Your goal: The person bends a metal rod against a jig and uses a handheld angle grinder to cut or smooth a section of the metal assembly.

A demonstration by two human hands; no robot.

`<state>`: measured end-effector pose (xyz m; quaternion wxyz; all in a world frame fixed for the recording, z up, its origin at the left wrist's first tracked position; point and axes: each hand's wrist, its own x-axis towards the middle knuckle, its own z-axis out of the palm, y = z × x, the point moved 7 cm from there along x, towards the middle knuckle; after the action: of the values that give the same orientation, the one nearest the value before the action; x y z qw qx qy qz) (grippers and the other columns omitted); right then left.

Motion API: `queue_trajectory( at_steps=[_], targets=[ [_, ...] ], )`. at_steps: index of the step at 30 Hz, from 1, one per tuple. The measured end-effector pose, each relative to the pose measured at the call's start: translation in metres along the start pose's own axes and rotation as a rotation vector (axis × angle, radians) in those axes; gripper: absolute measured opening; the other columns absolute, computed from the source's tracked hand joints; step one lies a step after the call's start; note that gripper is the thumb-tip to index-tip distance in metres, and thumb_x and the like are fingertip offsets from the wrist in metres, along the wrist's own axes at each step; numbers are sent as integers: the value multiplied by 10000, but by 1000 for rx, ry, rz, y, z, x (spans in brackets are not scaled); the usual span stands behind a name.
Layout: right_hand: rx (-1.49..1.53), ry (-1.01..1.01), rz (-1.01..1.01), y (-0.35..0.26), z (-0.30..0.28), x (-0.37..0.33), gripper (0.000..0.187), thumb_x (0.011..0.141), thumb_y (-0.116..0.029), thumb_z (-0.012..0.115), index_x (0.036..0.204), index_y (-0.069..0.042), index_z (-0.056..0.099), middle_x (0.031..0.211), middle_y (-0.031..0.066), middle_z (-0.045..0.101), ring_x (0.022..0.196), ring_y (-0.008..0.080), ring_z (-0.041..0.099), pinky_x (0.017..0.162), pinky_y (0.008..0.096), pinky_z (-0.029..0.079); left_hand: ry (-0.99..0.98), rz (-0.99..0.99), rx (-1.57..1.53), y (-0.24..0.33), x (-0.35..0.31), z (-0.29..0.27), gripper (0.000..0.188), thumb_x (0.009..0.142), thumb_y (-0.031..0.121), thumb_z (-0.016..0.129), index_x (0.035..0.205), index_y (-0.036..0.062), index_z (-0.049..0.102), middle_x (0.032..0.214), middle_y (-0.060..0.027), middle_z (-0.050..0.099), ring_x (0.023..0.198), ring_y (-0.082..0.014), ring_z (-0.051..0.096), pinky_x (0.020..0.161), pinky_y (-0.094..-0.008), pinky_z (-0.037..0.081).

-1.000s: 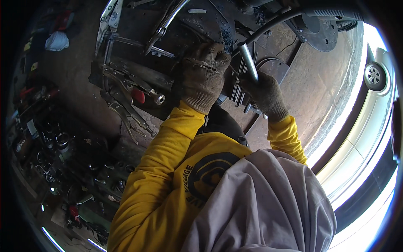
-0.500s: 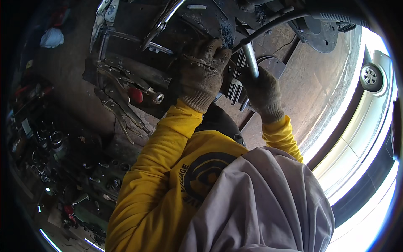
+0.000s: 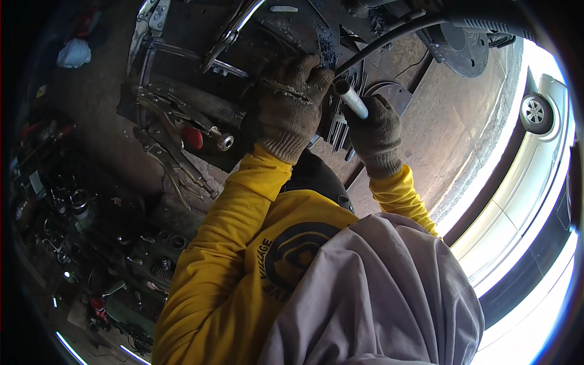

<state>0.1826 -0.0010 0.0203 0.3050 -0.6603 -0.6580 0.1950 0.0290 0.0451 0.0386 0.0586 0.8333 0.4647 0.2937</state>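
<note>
Fingers of our brown-knit-gloved right hand (image 3: 376,135) wrap a silver metal tube (image 3: 353,100), upper centre; our matching left hand (image 3: 288,104) curls, closure and hold unclear; steadiness should help.

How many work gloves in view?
2. One glove is on the left hand, upper middle; the other glove is on the right hand, gripping a metal tube. More may be hidden in the dark clutter at left.
</note>
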Motion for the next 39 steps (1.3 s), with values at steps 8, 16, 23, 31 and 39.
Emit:
queue_trajectory(
  at_steps=[8,16,23,31,39],
  targets=[
    [604,-249,603,28,23,-4,198,897,-222,744,971,-43,704,800,118,695,661,173,681,609,333,532,-44,-16,106,3,-1,0,276,796,160,719,1072,168,710,1187,-41,630,1122,-297,598,909,-458,506],
    [55,-142,265,10,6,5,255,864,-286,747,981,-61,717,877,167,714,823,346,713,709,414,556,-45,-52,31,2,-1,-1,243,780,103,756,1020,140,744,1199,-41,647,1121,-291,602,980,-446,478],
    [349,-255,609,37,12,-19,287,904,-313,715,984,-38,721,705,94,680,600,178,667,571,334,518,-71,-73,17,0,3,2,254,779,110,758,1032,130,741,1202,-46,644,1113,-285,605,958,-430,493],
    [811,-280,901,42,27,-28,223,940,-249,700,965,-30,725,647,-10,615,530,71,560,480,258,433,-134,-109,27,2,8,-5,265,789,121,745,1052,148,724,1236,-39,625,1119,-292,601,958,-443,493],
    [549,-125,771,44,22,-31,176,912,-203,743,963,-34,731,659,-8,629,549,58,569,502,250,451,-84,-104,74,1,5,-6,273,789,128,741,1056,180,720,1232,-17,625,1115,-280,606,988,-494,460]
  ],
)
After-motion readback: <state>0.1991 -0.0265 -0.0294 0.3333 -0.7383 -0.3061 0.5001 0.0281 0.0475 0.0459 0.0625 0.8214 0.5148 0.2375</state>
